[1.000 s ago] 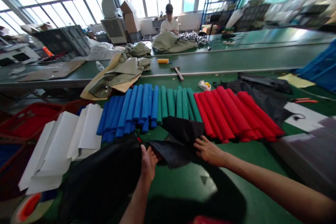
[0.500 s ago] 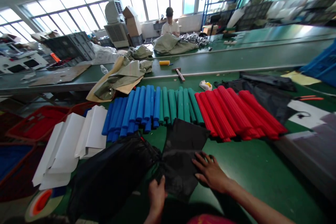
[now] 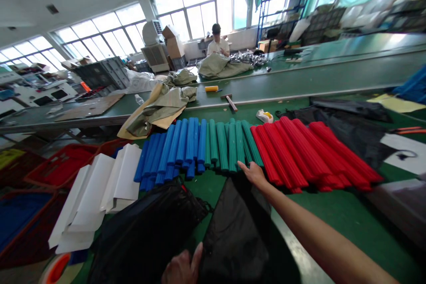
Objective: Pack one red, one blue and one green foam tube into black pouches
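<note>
My left hand (image 3: 182,268) is at the bottom edge, its thumb along the edge of a flat black bag (image 3: 234,230) and its fingers closed on it, partly cut off. My right hand (image 3: 253,174) reaches over the bag's far end, index finger stretched to the near ends of the green ribbed rolls (image 3: 229,146); its lower fingers are hidden. To the left lies a fuller black drawstring bag (image 3: 149,226). Blue ribbed rolls (image 3: 179,142) lie left of the green ones, red ribbed rolls (image 3: 306,155) to their right.
Folded white card pieces (image 3: 93,195) lie at the left, beside red crates (image 3: 63,164). Beyond the rolls are a tape dispenser (image 3: 265,116), a hammer (image 3: 230,102) and a yellow roll (image 3: 211,88). Across the tables sits a person (image 3: 218,46). More black sheeting (image 3: 346,120) lies at the right.
My right hand has moved from lying flat on the black bag forward to the green rolls. My left hand and the flat bag have come nearer to me. The view has tilted up slightly.
</note>
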Motion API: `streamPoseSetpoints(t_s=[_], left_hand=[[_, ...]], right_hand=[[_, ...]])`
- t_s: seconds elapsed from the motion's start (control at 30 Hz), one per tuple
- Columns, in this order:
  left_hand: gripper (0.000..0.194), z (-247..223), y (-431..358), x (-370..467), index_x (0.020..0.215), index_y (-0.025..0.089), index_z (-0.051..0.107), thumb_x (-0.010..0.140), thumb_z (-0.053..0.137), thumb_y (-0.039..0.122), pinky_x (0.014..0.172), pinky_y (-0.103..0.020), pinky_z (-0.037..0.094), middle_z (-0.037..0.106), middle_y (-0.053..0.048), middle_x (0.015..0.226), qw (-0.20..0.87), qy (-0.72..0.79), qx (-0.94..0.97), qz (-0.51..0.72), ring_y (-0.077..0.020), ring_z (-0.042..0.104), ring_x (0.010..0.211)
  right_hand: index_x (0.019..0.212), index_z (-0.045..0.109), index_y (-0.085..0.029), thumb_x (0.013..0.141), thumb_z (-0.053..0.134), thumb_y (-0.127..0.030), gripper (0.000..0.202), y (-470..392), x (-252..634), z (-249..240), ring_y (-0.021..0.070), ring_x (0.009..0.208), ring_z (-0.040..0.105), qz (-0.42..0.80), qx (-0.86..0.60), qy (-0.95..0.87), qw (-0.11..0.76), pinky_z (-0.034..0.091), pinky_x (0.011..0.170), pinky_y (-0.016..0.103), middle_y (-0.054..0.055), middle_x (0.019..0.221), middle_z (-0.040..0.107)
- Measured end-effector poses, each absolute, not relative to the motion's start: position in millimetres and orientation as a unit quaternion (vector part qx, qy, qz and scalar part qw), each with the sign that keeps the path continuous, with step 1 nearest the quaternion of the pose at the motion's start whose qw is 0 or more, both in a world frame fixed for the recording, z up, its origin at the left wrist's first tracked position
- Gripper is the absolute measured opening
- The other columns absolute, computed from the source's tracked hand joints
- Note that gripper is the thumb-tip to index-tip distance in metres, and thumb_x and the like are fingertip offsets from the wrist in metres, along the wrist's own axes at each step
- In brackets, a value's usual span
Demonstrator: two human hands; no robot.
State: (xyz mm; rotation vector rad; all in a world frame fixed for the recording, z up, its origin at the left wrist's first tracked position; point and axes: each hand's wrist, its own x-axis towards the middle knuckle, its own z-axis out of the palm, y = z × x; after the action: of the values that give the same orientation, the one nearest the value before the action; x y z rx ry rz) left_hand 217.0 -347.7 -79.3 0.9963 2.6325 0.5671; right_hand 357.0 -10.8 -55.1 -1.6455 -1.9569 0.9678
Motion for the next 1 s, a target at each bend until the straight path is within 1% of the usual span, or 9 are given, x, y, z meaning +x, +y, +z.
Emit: streamPoseSetpoints(t_s=[0.1,0.2,0.3,0.43,0.6,0.73,0.83,0.93,1.0], left_hand=[[0.044,-39,-283,192,0.076,0.022,0.067,0.086,0.041,0.056,0.069,-0.035,0.045,0.067,-0.011,0.075,0.075,0.897,0.398,0.177,-0.0266,0.065,0.075],[0.038,-2,-200,174,0.098,0.017,0.064,0.091,0.039,0.045,0.077,-0.030,0.044,0.065,-0.013,0.096,-0.039,0.874,0.449,0.183,-0.0241,0.062,0.091],[0.034,17,-130,167,0.112,0.013,0.057,0.091,0.044,0.037,0.082,-0.031,0.043,0.060,-0.015,0.107,-0.066,0.867,0.460,0.181,-0.0261,0.059,0.099],[0.034,15,-87,168,0.113,0.006,0.054,0.085,0.054,0.026,0.077,-0.036,0.046,0.057,-0.021,0.108,-0.038,0.887,0.426,0.174,-0.0322,0.060,0.097],[0.035,14,-78,159,0.109,-0.002,0.056,0.081,0.056,0.020,0.078,-0.038,0.046,0.055,-0.029,0.111,-0.001,0.899,0.399,0.180,-0.0327,0.061,0.098],[0.027,37,-70,136,0.080,0.002,0.067,0.071,0.065,0.027,0.070,-0.032,0.045,0.065,-0.022,0.085,0.062,0.892,0.400,0.202,-0.0280,0.065,0.082],[0.039,54,-73,135,0.063,0.009,0.066,0.073,0.059,0.046,0.054,-0.027,0.039,0.061,-0.009,0.057,0.110,0.875,0.404,0.242,-0.0194,0.060,0.057],[0.048,57,-92,164,0.063,0.013,0.065,0.077,0.050,0.057,0.046,-0.024,0.032,0.055,-0.002,0.049,0.149,0.847,0.424,0.284,-0.0127,0.050,0.046],[0.041,52,-107,195,0.065,0.014,0.065,0.075,0.055,0.053,0.048,-0.023,0.032,0.058,-0.001,0.054,0.166,0.824,0.451,0.299,-0.0121,0.051,0.050]], right_hand=[[0.069,0.055,-0.016,0.081,0.060,-0.046,0.033,-2,344,-55,0.0194,0.049,0.060,0.434,-0.578,-0.657,0.214,0.042,0.045,0.026,0.006,0.055,0.060],[0.062,0.050,-0.018,0.079,0.062,-0.038,0.029,0,347,-44,0.0142,0.037,0.050,0.507,-0.560,-0.608,0.244,0.034,0.037,0.023,-0.001,0.042,0.050],[0.067,0.051,-0.017,0.080,0.058,-0.044,0.031,-1,361,-19,0.0125,0.042,0.052,0.605,-0.489,-0.562,0.282,0.037,0.038,0.022,0.002,0.054,0.057],[0.072,0.052,-0.017,0.075,0.064,-0.052,0.038,-13,377,8,0.0116,0.050,0.055,0.721,-0.357,-0.511,0.301,0.042,0.043,0.022,0.005,0.068,0.063],[0.078,0.055,-0.016,0.072,0.069,-0.049,0.036,-33,369,-8,0.0119,0.053,0.059,0.790,-0.293,-0.445,0.305,0.049,0.050,0.024,0.005,0.072,0.066],[0.075,0.052,-0.014,0.075,0.069,-0.042,0.032,-36,358,-25,0.0115,0.047,0.059,0.806,-0.301,-0.421,0.287,0.047,0.042,0.020,0.006,0.065,0.065],[0.090,0.051,-0.016,0.077,0.067,-0.036,0.029,-32,357,-23,0.0155,0.048,0.063,0.819,-0.289,-0.416,0.271,0.049,0.041,0.023,0.006,0.066,0.067],[0.102,0.046,-0.018,0.078,0.065,-0.030,0.033,-28,357,-16,0.0207,0.055,0.067,0.841,-0.267,-0.398,0.251,0.054,0.048,0.029,0.006,0.070,0.069],[0.100,0.047,-0.018,0.080,0.061,-0.034,0.029,-27,355,-13,0.0215,0.061,0.069,0.857,-0.259,-0.378,0.236,0.057,0.055,0.034,0.005,0.072,0.069]])
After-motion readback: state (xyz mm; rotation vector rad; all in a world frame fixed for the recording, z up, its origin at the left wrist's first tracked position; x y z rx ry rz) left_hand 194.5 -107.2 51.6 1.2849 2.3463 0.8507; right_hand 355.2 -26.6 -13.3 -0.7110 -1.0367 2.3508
